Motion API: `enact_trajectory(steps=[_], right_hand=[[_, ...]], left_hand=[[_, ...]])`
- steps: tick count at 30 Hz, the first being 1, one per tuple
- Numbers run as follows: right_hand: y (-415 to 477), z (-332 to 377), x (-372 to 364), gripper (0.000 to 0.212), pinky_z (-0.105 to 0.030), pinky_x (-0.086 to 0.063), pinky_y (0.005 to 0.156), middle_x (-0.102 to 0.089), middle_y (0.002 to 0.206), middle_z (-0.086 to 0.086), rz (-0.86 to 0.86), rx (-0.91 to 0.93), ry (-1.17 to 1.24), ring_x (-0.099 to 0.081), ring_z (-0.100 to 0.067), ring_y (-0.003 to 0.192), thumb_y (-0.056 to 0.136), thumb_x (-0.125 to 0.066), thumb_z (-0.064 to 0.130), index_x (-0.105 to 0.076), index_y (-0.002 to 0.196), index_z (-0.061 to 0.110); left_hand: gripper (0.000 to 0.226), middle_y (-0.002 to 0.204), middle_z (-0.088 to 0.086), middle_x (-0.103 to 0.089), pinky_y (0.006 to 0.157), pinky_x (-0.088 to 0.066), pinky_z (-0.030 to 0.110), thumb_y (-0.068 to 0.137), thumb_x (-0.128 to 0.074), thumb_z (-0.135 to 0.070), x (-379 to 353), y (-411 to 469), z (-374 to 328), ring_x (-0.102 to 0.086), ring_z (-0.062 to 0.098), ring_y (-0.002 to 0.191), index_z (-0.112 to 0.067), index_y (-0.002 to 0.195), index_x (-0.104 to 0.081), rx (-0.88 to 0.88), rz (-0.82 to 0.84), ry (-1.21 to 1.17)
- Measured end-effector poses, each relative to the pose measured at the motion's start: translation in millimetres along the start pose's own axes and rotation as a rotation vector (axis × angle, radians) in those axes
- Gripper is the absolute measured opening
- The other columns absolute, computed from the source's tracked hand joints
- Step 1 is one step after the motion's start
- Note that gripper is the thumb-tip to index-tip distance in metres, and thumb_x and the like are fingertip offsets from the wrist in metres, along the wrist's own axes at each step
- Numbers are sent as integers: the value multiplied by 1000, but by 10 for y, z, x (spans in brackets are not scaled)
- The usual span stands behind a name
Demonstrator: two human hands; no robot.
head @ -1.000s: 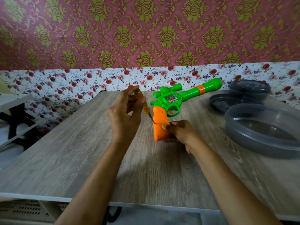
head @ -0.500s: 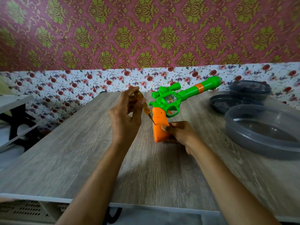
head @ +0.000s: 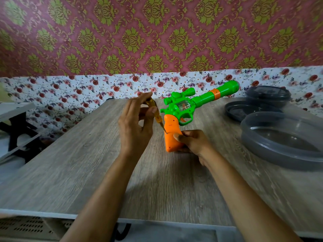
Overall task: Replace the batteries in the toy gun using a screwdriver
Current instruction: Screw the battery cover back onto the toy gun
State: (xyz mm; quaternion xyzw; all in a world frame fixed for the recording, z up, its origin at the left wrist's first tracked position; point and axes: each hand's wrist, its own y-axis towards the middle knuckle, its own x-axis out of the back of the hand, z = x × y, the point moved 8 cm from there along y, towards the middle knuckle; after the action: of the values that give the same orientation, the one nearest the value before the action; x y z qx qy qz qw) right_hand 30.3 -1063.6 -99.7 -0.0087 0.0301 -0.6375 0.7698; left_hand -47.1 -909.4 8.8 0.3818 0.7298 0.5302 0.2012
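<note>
Toy gun: green plastic body, scope on top, clear window at the cylinder, orange band on the barrel, orange grip. Held upright, butt near the table, barrel angled up to the right.

Screwdriver: translucent amber handle, thin shaft. Tilted downward to the right, tip at a small hole in the grip, apparently seated on a screw.

Saw surface: grey wood-grain top, pale front edge, far edge against floral wall. On it, right side: large grey translucent container nearest me, flat dark lid behind it, second dark round container farther back, edge over lid. Three sat close together. Toy gun stood upright mid-surface; could not tell whether orange grip base touched wood. Noted left and near parts of surface bare.
</note>
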Motion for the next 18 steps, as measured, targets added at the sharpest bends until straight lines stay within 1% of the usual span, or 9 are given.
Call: enact_trajectory(steps=[2,4,5,8,10,12,13,16,18], right_hand=[[-6,7,3,27,-25,-56,52,-60,91,-18,1,2,5,-61,-20,68,88,-60,9,-61,110,-4],[-8,11,3,29,-25,-57,53,-60,94,-19,3,7,-7,-61,-21,71,88,-60,9,-60,112,-6],[-11,14,1,30,-25,-57,53,-60,95,-19,5,13,-13,-61,-22,72,88,-60,9,-60,113,-6],[-20,25,-7,30,-24,-56,53,-60,94,-20,6,26,-11,-61,-19,69,88,-59,8,-59,113,-8],[-26,28,-16,30,-23,-56,52,-60,93,-20,12,28,-4,-60,-18,68,89,-58,7,-59,114,-10],[-35,32,-20,31,-22,-56,51,-60,93,-21,17,28,8,-60,-18,67,89,-57,7,-58,114,-10],[-39,33,-22,31,-21,-55,51,-59,94,-21,20,28,10,-60,-19,67,89,-57,6,-58,115,-10],[-44,38,-19,31,-21,-55,50,-59,93,-20,16,25,-3,-60,-18,67,89,-57,7,-58,115,-10],[-48,41,-19,31,-20,-55,50,-59,93,-19,16,25,-3,-60,-18,67,89,-57,8,-58,116,-10]], left_hand=[[24,98,9,-67,73,-50,9,91,-58,-12,-4,-1,10,-64,-9,81,-15,115,-54,6,4,-18],[23,96,8,-68,73,-53,13,91,-57,-15,1,0,0,-66,3,84,-18,112,-51,5,5,-38],[22,95,5,-66,73,-53,14,90,-56,-15,5,-4,-14,-66,6,84,-19,112,-51,-1,4,-46],[24,97,-1,-60,72,-52,13,87,-56,-14,1,-5,-55,-61,1,86,-20,110,-53,-1,12,-58],[24,100,-1,-56,69,-51,12,85,-59,-17,-7,-7,-71,-58,-2,88,-22,108,-53,-4,19,-53],[25,98,0,-53,63,-48,11,83,-67,-22,-1,-1,-66,-56,0,82,-22,105,-54,-17,9,-19],[26,95,1,-53,61,-46,9,82,-69,-24,12,0,-59,-55,-2,79,-23,102,-53,-17,-3,-6],[27,89,4,-57,63,-47,13,82,-71,-18,32,-2,-49,-55,-4,76,-21,100,-52,-1,-32,-36],[30,89,-3,-59,66,-50,16,82,-71,-12,23,-6,-50,-59,0,79,-13,105,-51,22,-34,-83]])
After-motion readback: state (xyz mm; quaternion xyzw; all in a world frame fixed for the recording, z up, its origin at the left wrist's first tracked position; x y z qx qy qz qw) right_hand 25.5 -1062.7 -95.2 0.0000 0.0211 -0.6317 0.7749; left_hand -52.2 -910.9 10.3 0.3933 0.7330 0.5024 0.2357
